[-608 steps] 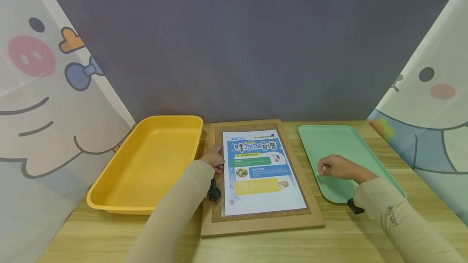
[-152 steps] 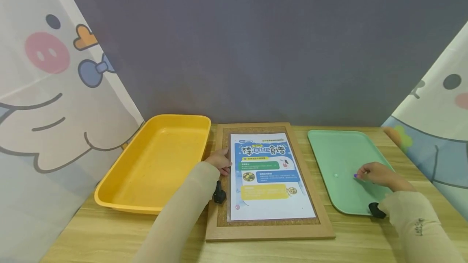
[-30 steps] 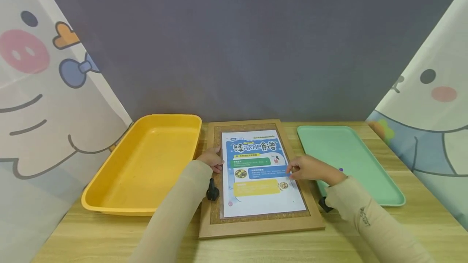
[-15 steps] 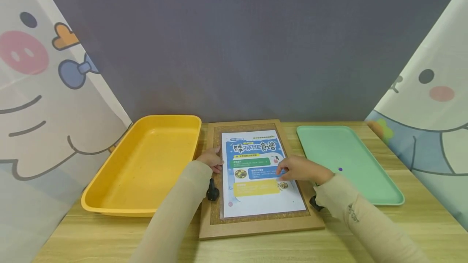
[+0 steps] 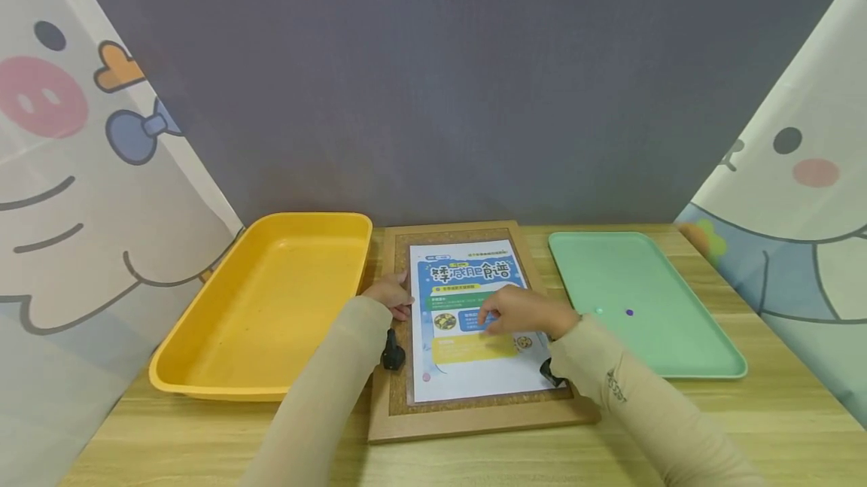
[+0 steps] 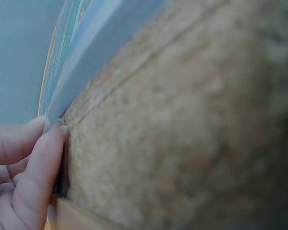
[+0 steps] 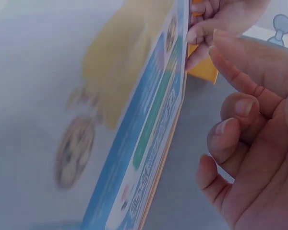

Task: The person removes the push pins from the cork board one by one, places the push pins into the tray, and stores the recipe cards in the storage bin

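A printed paper poster (image 5: 467, 381) with blue, green and yellow blocks lies on a wood-framed cork board (image 5: 484, 427). My left hand (image 5: 391, 295) pinches the poster's left edge; in the left wrist view, thumb and finger meet on the sheet over bare cork. My right hand (image 5: 521, 311) is above the lower middle of the poster. In the right wrist view, its fingers (image 7: 259, 62) are loosely bent with nothing between them. Two small pins, one purple (image 5: 630, 313) and one pale (image 5: 599, 311), lie in the green tray (image 5: 704, 336), right of the board.
A deep yellow bin (image 5: 203, 381) stands left of the board, close to my left forearm. The wooden table (image 5: 223, 442) ends at a dark grey partition (image 5: 474, 95) behind, with cartoon-printed curtains (image 5: 122, 231) at the sides.
The purple pin, earlier at the poster's top right corner and then in my right fingers, lies in the tray. Over the last second my right hand moves left across the poster; the left stays.
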`<state>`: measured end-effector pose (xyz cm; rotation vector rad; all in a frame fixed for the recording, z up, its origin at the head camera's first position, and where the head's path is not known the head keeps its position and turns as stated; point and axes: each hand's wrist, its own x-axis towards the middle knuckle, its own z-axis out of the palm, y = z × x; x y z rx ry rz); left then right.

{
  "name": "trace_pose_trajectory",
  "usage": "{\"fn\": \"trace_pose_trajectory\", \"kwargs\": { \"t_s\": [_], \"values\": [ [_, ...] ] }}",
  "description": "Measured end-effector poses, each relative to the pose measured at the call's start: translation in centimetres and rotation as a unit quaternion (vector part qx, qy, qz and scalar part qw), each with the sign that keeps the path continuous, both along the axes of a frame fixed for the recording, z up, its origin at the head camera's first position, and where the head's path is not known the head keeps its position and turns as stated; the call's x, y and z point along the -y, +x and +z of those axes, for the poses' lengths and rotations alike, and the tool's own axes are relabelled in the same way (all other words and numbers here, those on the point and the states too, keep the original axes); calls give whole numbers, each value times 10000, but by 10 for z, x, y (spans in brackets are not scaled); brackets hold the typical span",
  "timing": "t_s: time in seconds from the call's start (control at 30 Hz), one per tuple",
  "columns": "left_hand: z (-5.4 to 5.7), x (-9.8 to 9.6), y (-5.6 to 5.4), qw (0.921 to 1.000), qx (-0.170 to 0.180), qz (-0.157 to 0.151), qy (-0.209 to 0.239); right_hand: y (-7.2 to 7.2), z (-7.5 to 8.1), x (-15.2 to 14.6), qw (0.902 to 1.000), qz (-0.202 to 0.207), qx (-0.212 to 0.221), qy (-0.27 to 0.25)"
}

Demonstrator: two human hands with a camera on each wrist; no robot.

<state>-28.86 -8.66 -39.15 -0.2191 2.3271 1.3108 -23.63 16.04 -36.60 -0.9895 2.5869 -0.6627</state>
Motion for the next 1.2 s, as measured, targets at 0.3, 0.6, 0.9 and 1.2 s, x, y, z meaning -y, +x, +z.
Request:
{"fn": "trace_pose_trajectory", "kwargs": {
  "t_s": [0.3,0.6,0.9,1.2],
  "values": [
    [-1,1,1,10000,-32,-5,42,3,0,25,9998,208,47,-41],
    [-2,1,-1,10000,1,45,65,6,0,46,9973,681,224,-137],
    [-1,1,-3,9999,-74,-134,29,17,-2,75,9961,809,97,335],
    [-4,3,-3,9998,-72,-155,97,21,-8,86,9937,1038,123,416]
  ]
}}
